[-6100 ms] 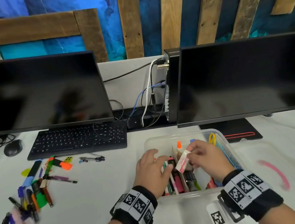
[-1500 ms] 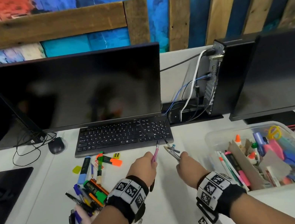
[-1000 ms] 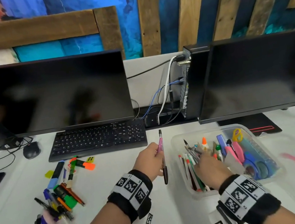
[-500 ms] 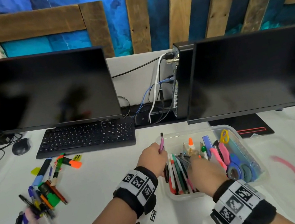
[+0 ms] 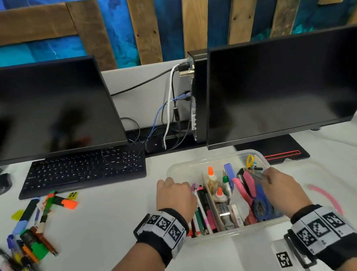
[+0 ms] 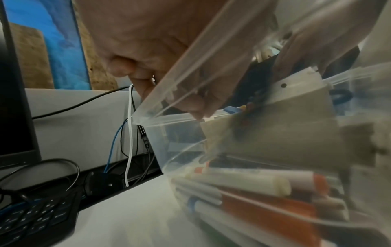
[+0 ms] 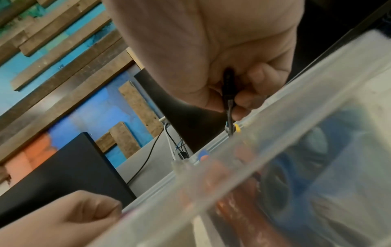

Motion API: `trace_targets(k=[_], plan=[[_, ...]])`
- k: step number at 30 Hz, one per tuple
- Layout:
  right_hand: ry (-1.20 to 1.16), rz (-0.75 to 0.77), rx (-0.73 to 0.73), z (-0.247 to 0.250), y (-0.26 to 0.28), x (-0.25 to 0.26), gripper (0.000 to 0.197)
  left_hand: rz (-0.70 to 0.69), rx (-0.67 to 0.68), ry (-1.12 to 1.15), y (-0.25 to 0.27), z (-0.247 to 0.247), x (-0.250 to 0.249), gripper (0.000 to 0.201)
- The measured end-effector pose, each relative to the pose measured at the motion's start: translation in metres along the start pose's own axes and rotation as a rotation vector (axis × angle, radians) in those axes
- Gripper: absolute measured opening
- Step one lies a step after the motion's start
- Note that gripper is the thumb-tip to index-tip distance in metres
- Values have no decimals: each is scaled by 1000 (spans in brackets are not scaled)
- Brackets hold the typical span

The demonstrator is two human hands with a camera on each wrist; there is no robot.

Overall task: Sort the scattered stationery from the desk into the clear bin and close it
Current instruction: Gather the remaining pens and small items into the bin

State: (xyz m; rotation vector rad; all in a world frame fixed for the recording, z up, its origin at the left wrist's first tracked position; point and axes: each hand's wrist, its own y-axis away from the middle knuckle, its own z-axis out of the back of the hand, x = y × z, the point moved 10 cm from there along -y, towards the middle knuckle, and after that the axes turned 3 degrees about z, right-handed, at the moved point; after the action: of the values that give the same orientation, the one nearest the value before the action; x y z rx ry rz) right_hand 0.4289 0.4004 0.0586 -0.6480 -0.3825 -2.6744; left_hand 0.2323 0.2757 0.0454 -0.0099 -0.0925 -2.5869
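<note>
Clear bin (image 5: 179, 167): seen at lower centre of the head view on the white surface (image 5: 115, 216); translucent, lidless, packed with pens, glue bottles, scissors and tape.
Left grip (image 5: 175, 198): held over the bin's left edge; a pink pen (image 5: 192, 187) is pinched in curled fingers.
Right grip (image 5: 281, 189): held over the bin's right side; thin dark pens (image 7: 229, 93) are clasped between thumb and fingers.
Scattered stationery (image 5: 32, 240): markers and pens are left at lower left of the frame.
</note>
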Motion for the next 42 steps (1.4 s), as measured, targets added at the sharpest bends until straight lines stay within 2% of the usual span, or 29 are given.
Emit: trace_targets(k=[7, 11, 16, 19, 22, 26, 29, 36, 42], plan=[[-52, 74, -64, -9, -1, 7, 2, 69, -17, 33, 5, -7, 9, 46], [16, 126, -87, -15, -2, 15, 12, 102, 20, 122, 13, -17, 17, 47], [218, 144, 21, -32, -1, 15, 31, 68, 24, 279, 20, -22, 21, 44], [284, 117, 45, -29, -3, 13, 30, 24, -10, 396, 26, -22, 27, 40], [313, 136, -10, -15, -4, 25, 30, -17, -100, 454, 31, -13, 33, 35], [189, 273, -128, -2, 5, 65, 17, 21, -222, 530, 34, 2, 53, 22], [115, 377, -108, -12, 17, 104, 12, 73, -257, 553, 38, 5, 74, 17], [22, 583, 28, -75, 52, 196, 13, 264, -183, 507, 63, -9, 160, 23], [9, 700, 192, -154, 87, 263, 12, 435, -88, 470, 101, -35, 250, 23]])
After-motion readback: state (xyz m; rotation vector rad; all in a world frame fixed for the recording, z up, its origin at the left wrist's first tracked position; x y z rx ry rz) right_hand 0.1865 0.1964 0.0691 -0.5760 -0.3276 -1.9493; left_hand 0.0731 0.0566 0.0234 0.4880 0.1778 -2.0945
